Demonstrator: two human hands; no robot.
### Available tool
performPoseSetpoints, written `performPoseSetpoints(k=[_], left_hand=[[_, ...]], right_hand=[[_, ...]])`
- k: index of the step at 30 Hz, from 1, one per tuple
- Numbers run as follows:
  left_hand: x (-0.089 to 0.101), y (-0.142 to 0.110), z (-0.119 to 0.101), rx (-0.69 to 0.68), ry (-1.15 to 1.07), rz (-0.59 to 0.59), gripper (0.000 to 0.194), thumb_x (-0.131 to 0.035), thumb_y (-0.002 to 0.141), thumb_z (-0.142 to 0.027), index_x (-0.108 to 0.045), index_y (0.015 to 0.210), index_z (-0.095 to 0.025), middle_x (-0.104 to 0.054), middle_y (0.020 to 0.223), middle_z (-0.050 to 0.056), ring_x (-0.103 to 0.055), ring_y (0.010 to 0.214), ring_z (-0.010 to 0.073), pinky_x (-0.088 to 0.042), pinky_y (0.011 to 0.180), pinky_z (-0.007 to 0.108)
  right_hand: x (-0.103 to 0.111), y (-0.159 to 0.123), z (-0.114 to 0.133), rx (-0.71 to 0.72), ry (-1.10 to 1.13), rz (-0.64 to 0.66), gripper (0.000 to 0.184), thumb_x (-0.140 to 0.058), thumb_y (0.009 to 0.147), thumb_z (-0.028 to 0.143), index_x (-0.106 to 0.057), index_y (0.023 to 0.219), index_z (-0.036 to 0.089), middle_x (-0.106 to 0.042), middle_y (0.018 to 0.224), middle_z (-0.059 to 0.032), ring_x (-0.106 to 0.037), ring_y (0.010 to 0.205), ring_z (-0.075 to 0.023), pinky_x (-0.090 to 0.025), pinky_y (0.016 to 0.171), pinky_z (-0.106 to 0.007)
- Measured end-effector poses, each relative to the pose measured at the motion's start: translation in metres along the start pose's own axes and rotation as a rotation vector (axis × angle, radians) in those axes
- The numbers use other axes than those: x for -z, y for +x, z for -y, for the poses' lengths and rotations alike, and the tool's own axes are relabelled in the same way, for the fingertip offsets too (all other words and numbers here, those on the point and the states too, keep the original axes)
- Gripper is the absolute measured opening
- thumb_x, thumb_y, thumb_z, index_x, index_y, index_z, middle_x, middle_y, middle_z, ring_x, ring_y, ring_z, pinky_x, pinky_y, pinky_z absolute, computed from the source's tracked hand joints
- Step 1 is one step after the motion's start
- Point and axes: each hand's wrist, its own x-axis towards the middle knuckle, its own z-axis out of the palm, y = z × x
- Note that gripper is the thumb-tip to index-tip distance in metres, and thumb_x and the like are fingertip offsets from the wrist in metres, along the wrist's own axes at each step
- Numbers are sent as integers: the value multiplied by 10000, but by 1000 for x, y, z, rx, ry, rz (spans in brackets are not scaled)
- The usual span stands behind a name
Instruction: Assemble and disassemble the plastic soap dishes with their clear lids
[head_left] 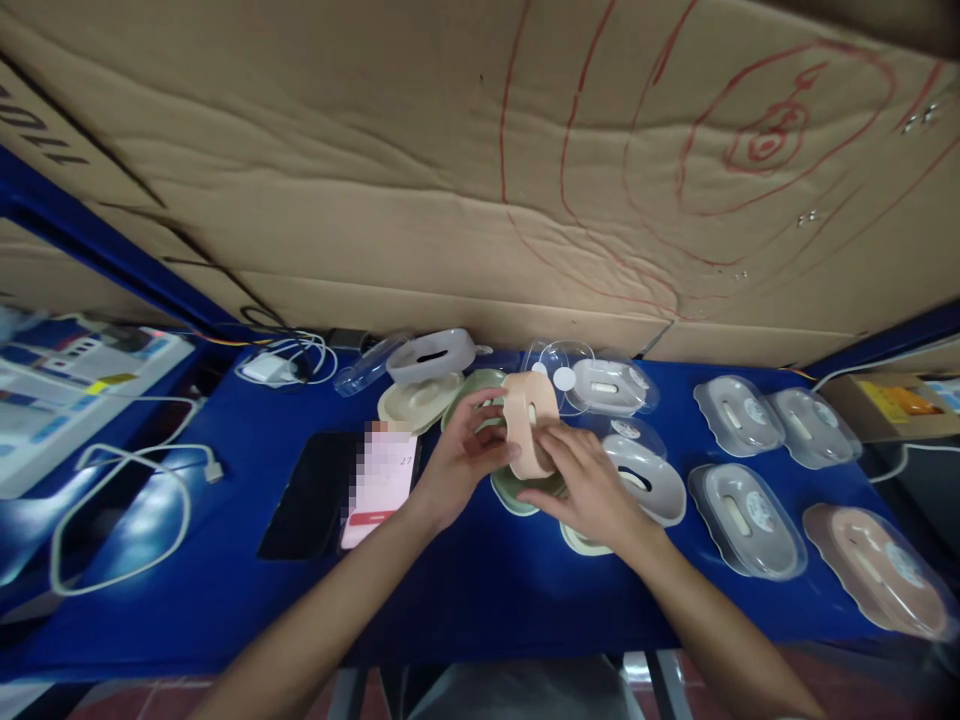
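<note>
Peach holder (516, 402) between the hands, long axis pointing away from the body. Left hand (466, 458) pinches its left side; right hand (592, 485), fingers bent, touches its right.

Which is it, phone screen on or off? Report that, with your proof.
On: the phone glows pink, with a red bar low on its lit screen.

Left hand (476, 447): fingers curled, thumb stretched inward toward the right hand. Right hand (581, 478): palm angled down, fingers bent toward the left, thumb lower and apart from them. Both bare forearms converge upward from the lower edge, each behind its own hand.
</note>
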Motion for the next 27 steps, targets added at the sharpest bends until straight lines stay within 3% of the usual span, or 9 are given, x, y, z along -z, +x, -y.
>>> performPoseSetpoints(k=[5,9,13,16,18,21,23,25,27], left_hand=[[4,2,2,5,-23,14,566,-902,828,-243,-651,1327,-335,-687,1245,44,-674,1010,181,-581,864,321],[13,5,6,-41,43,-20,616,-872,865,-267,-595,1408,-359,-681,1290,48,-687,1051,189,-591,922,350],[16,5,5,-371,447,-170,528,-730,991,-308,-530,1477,-365,-577,1517,85,-590,1385,277,-480,1186,519],[10,-1,-3,-575,847,-219,407,-599,1061,-261,-562,1459,-332,-493,1602,104,-452,1528,324,-367,1276,583],[4,-7,-6,-597,968,-144,404,-545,1072,-205,-557,1459,-323,-515,1569,115,-501,1488,316,-413,1247,565],[-4,-14,-3,-629,1075,65,383,-532,1064,-150,-591,1411,-300,-555,1506,127,-556,1429,292,-469,1202,517],[-9,-17,1,-683,1144,183,360,-561,1048,-133,-623,1372,-276,-559,1497,140,-543,1439,300,-472,1197,509],[-13,-21,5,-725,1179,230,363,-590,1034,-125,-629,1371,-256,-555,1498,150,-526,1452,310,-472,1196,509],[-17,-24,7,-716,1178,246,384,-600,1035,-127,-613,1399,-245,-550,1501,153,-525,1454,304,-478,1193,496]], right_hand=[[-3,0,0,-46,112,-37,464,-651,1053,419,-583,1495,298,-751,1305,-106,-713,1200,-305,-587,985,-500],[2,0,-3,-89,130,-160,377,-615,1068,360,-635,1440,305,-766,1278,-86,-717,1163,-293,-584,976,-487],[20,5,-12,-206,-64,-342,356,-559,1076,315,-652,1420,334,-721,1336,-94,-661,1267,-311,-525,1093,-542],[49,-7,-22,-344,-248,-317,420,-556,1071,389,-601,1485,338,-592,1522,-124,-551,1430,-358,-439,1184,-613],[69,-34,-28,-413,-313,-244,493,-545,1066,467,-539,1546,353,-518,1607,-127,-505,1483,-378,-413,1206,-636],[87,-104,-34,-553,-397,-188,644,-543,1015,636,-468,1602,383,-470,1653,-138,-503,1483,-428,-457,1156,-670],[90,-154,-36,-727,-544,-175,815,-525,928,809,-429,1628,403,-444,1675,-146,-518,1439,-512,-445,1088,-781],[89,-193,-39,-818,-599,-138,824,-479,916,856,-474,1597,393,-504,1630,-145,-543,1407,-516,-472,1035,-795],[88,-214,-46,-845,-594,-207,761,-491,946,819,-580,1513,320,-595,1525,-162,-585,1367,-474,-504,1043,-733]])
